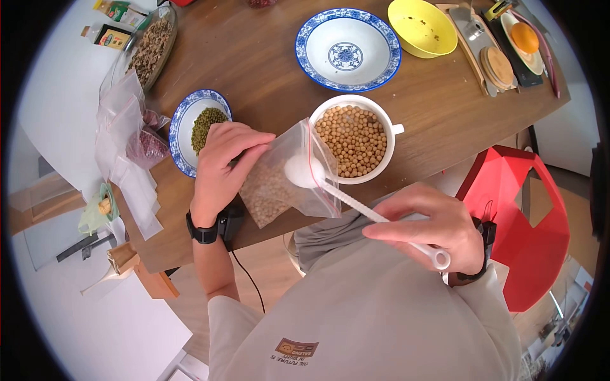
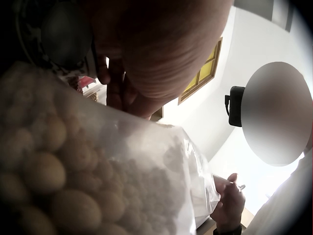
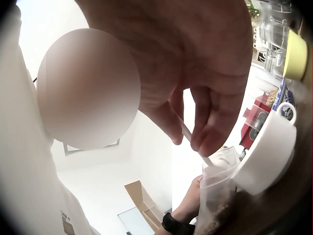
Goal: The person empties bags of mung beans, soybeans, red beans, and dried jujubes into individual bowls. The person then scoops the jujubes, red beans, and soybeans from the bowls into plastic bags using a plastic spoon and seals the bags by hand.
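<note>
The left hand [image 1: 227, 159] pinches the upper edge of a clear zip bag [image 1: 270, 190] that holds beige chickpeas in its lower part. In the right hand [image 1: 438, 225] is the handle of a white spoon [image 1: 359, 206], gripped between thumb and fingers; the spoon's bowl lies within the mouth of the bag. Whether the bowl holds anything cannot be seen. Beside the bag stands a white cup [image 1: 395, 129] with chickpeas inside. The left wrist view shows the bag [image 2: 122, 171] close up; in the right wrist view the fingers hold the spoon handle [image 3: 187, 131].
A blue-and-white bowl [image 1: 180, 136] of green beans is left of the bag, an empty patterned bowl [image 1: 318, 63] and a yellow bowl [image 1: 422, 28] beyond the cup. Plastic bags [image 1: 124, 152] lie at the left, a wooden board [image 1: 467, 38] at the right, a red chair [image 1: 515, 222] beside the table.
</note>
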A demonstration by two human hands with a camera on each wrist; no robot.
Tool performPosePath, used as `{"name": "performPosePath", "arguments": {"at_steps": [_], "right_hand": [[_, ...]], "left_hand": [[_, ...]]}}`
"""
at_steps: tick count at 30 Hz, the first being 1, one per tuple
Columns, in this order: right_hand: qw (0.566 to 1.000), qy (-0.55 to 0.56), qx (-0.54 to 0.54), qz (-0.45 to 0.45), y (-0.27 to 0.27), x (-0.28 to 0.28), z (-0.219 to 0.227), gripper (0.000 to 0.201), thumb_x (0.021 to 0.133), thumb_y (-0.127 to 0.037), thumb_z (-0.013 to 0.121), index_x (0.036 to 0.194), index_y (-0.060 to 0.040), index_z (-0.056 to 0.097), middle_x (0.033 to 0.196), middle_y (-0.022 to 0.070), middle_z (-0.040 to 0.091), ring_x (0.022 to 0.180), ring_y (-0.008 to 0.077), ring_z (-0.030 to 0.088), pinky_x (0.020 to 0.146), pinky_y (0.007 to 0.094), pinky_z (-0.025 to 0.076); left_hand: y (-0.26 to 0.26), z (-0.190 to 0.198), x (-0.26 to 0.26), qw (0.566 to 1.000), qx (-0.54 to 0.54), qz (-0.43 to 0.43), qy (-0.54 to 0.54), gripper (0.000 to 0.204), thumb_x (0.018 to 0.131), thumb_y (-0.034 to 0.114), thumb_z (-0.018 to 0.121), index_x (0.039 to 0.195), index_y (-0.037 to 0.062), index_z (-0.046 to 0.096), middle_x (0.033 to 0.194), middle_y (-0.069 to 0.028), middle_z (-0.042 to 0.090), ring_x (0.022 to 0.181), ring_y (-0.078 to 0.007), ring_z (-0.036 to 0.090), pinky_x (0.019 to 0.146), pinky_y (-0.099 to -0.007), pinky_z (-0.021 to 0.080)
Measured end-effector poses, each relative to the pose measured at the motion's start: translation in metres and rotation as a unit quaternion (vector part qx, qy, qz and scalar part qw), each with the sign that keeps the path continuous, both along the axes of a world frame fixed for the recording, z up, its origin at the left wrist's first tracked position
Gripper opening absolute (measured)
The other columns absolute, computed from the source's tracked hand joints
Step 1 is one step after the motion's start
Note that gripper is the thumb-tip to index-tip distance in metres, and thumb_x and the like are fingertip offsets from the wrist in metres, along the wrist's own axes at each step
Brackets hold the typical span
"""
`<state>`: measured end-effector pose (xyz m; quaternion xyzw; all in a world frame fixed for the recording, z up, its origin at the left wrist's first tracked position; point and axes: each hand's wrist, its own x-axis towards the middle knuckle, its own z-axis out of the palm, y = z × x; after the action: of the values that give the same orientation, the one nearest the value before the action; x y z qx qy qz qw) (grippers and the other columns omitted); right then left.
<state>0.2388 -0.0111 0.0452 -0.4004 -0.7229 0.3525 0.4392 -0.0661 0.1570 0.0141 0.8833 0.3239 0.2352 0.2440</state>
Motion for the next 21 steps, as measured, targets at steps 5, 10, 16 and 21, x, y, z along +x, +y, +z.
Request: {"name": "performPosePath", "arguments": {"at_steps": [5, 10, 16, 21], "right_hand": [[0.998, 0.007, -0.052, -0.042, -0.008, 0.026, 0.008, 0.032, 0.083, 0.010, 0.071, 0.110, -0.0043, 0.078, 0.098, 0.0138, 0.073, 0.082, 0.0231, 0.070, 0.069, 0.0326, 0.054], [0.981, -0.072, -0.058, -0.169, 0.000, 0.025, 0.002, 0.033, 0.083, 0.014, 0.068, 0.110, -0.0016, 0.077, 0.098, 0.0135, 0.074, 0.084, 0.0242, 0.070, 0.073, 0.0335, 0.054], [0.989, -0.032, -0.071, -0.128, 0.005, 0.016, -0.016, 0.018, 0.090, 0.006, 0.069, 0.105, 0.0014, 0.076, 0.096, 0.0143, 0.076, 0.084, 0.0248, 0.071, 0.074, 0.0336, 0.054], [0.978, 0.034, -0.136, -0.158, -0.001, 0.016, -0.012, 0.015, 0.095, 0.002, 0.068, 0.107, 0.0039, 0.075, 0.093, 0.0142, 0.077, 0.081, 0.0221, 0.072, 0.074, 0.0320, 0.056]], "left_hand": [[0.000, 0.000, -0.001, 1.000, 0.005, -0.003, -0.005, 0.017, 0.088, 0.004, 0.075, 0.104, 0.0084, 0.077, 0.092, -0.0028, 0.073, 0.089, -0.0229, 0.065, 0.086, -0.0361, 0.046], [0.000, 0.000, -0.001, 1.000, 0.005, -0.008, -0.010, 0.018, 0.088, 0.005, 0.076, 0.105, 0.0089, 0.078, 0.092, -0.0023, 0.074, 0.089, -0.0224, 0.065, 0.087, -0.0359, 0.045], [0.001, -0.001, -0.001, 1.000, 0.005, -0.009, -0.009, 0.018, 0.087, 0.004, 0.076, 0.104, 0.0085, 0.078, 0.092, -0.0023, 0.074, 0.089, -0.0223, 0.065, 0.086, -0.0360, 0.045], [0.001, -0.002, -0.001, 1.000, 0.007, -0.006, -0.011, 0.018, 0.086, 0.004, 0.076, 0.104, 0.0084, 0.077, 0.092, -0.0023, 0.074, 0.089, -0.0223, 0.065, 0.086, -0.0359, 0.045]]}}
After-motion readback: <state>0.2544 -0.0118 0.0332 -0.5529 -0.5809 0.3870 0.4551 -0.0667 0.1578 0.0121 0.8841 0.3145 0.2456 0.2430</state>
